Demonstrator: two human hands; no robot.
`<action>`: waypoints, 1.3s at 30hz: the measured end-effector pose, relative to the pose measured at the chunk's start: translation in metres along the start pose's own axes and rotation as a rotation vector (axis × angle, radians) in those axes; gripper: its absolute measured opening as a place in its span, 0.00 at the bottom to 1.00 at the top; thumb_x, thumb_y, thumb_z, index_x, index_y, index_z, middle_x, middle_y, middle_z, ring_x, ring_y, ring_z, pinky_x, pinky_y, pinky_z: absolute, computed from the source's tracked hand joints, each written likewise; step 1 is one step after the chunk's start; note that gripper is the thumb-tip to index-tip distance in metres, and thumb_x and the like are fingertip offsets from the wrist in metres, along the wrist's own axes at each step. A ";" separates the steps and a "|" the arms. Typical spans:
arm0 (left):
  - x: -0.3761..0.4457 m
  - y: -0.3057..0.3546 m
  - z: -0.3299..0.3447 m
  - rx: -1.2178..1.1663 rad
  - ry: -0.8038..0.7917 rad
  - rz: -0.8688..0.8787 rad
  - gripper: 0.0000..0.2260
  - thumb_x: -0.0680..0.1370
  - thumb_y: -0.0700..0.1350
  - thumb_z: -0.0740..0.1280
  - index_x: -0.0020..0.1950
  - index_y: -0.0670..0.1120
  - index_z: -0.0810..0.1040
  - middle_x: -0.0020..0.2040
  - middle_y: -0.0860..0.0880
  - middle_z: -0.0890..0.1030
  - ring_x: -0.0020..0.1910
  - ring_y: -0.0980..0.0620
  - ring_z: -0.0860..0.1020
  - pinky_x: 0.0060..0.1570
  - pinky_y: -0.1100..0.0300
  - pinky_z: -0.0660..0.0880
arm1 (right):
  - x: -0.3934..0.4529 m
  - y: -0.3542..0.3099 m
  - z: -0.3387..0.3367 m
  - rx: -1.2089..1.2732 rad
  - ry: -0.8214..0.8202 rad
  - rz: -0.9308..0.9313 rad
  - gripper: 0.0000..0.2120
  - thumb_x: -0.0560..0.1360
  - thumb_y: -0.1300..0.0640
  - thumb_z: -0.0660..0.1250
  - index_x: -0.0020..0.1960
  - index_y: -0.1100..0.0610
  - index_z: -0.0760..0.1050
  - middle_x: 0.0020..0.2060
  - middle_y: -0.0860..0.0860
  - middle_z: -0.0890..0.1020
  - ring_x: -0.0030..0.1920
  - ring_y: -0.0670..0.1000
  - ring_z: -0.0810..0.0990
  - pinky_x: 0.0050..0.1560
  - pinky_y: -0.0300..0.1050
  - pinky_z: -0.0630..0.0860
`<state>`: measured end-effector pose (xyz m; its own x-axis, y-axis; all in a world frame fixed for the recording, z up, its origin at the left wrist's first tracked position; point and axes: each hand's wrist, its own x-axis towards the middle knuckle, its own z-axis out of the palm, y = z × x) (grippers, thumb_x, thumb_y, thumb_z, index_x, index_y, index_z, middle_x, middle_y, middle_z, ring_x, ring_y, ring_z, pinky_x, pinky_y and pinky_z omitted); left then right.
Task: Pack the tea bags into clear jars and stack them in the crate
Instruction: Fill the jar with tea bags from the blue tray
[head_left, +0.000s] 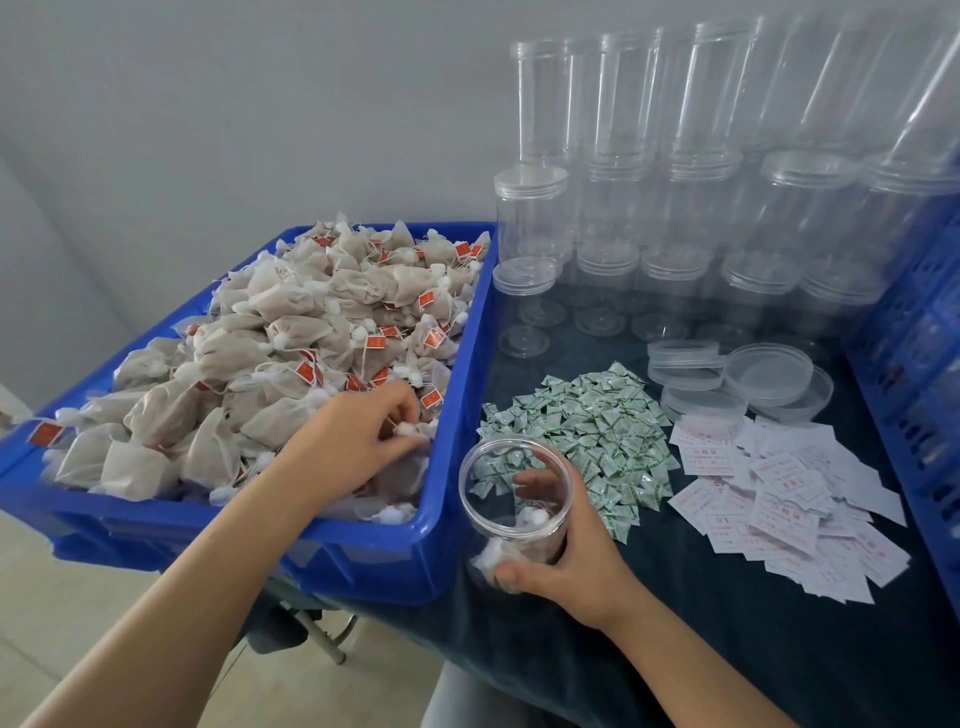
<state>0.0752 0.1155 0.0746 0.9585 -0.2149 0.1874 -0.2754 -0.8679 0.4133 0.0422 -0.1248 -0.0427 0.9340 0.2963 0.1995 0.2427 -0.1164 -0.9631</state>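
Observation:
A blue bin (457, 364) on the left is heaped with mesh tea bags (291, 332) that carry red tags and white pompoms. My left hand (358, 441) reaches into the bin's near right corner and pinches a tea bag (410, 434) by its white pompom. An open clear jar (514, 514) stands on the dark cloth just right of the bin, with a few tea bags at its bottom. My right hand (566, 561) grips that jar around its side, thumb at the front.
Stacked empty clear jars (675, 208) fill the back of the table. Clear lids (743, 379), a pile of small green-and-white sachets (587, 431) and white paper slips (779, 504) lie on the cloth. A blue crate (919, 364) stands at the right edge.

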 end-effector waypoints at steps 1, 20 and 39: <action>0.000 0.001 -0.001 0.000 0.038 0.006 0.10 0.72 0.53 0.71 0.41 0.58 0.69 0.37 0.57 0.79 0.36 0.61 0.77 0.34 0.64 0.75 | 0.000 -0.001 0.000 -0.001 0.000 0.002 0.46 0.57 0.40 0.81 0.69 0.29 0.61 0.59 0.34 0.74 0.66 0.42 0.73 0.59 0.29 0.70; 0.010 0.067 -0.036 -0.163 0.320 0.331 0.14 0.73 0.32 0.71 0.52 0.49 0.83 0.48 0.61 0.79 0.45 0.62 0.77 0.44 0.69 0.74 | -0.001 -0.007 -0.001 -0.007 -0.024 0.017 0.45 0.57 0.43 0.80 0.67 0.28 0.61 0.58 0.32 0.73 0.64 0.39 0.73 0.57 0.29 0.71; 0.005 0.091 0.009 -0.088 -0.100 0.504 0.07 0.75 0.34 0.68 0.50 0.43 0.83 0.47 0.51 0.81 0.44 0.61 0.76 0.47 0.73 0.70 | 0.001 -0.010 0.000 0.077 -0.015 -0.061 0.40 0.61 0.54 0.81 0.66 0.34 0.66 0.63 0.41 0.77 0.67 0.46 0.75 0.62 0.38 0.73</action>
<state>0.0556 0.0315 0.1056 0.7064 -0.6421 0.2978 -0.7056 -0.6056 0.3679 0.0410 -0.1237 -0.0323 0.9141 0.3146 0.2558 0.2773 -0.0247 -0.9605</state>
